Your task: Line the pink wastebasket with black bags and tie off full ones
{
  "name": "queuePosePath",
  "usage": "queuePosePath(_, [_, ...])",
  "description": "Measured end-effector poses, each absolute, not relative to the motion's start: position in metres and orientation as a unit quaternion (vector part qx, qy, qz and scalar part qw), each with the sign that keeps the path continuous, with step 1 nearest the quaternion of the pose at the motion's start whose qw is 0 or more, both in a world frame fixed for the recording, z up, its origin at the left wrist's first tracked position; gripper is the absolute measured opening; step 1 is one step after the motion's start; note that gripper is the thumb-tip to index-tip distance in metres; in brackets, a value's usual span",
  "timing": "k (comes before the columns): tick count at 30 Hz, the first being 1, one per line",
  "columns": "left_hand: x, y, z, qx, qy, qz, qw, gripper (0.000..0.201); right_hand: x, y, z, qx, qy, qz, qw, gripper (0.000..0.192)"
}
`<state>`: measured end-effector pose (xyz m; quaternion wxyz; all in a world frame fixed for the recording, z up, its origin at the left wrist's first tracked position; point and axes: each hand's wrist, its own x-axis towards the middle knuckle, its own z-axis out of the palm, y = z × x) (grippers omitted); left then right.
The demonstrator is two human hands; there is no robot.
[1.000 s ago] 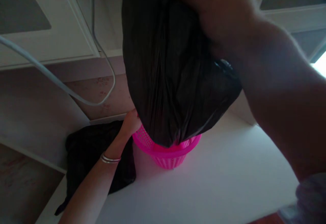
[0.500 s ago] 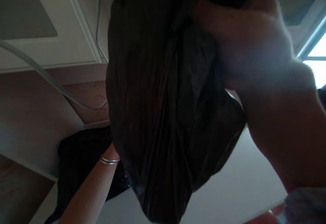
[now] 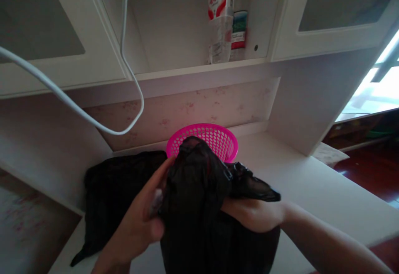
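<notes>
The bright pink, round, perforated plastic basket [image 3: 220, 140] stands on the white, flat-topped table [image 3: 314, 199]. Nearer the viewer than the basket, the large, crinkled black plastic bag [image 3: 196, 207] overlaps its front rim in view. The left hand [image 3: 141, 218] is loosely spread at this bag's left side, contact unclear; the right hand [image 3: 252, 215] has its fingers hidden by black plastic, so its grasp cannot be told. A second, flatter black plastic bag [image 3: 116, 191] lies left of the basket.

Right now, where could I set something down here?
On the desk, right of the pink basket, between the side panel and the right forearm. It's crowded at left, where a black bag lies, and before the basket, with another black bag at the left hand and right hand.
</notes>
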<state>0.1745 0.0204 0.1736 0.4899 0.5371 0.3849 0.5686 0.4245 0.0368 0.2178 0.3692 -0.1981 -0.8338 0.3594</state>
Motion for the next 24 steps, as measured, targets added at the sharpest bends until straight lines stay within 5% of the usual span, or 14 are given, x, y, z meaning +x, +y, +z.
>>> queuePosePath(4, [0.193,0.022,0.160,0.502,0.394,0.545,0.544,0.079,0.418,0.044,0.173,-0.226,-0.822,0.405,0.332,0.020])
queuePosePath(8, [0.200,0.040,0.155,0.408,0.418,0.646,0.491,0.082,0.420,0.054,0.157,-0.290,-0.784,0.430,0.340,0.018])
queuePosePath(24, [0.124,0.080,0.128,0.286,0.359,0.799,0.388,0.040,0.524,0.068,0.106,-0.530,-0.576,0.280,0.555,0.041])
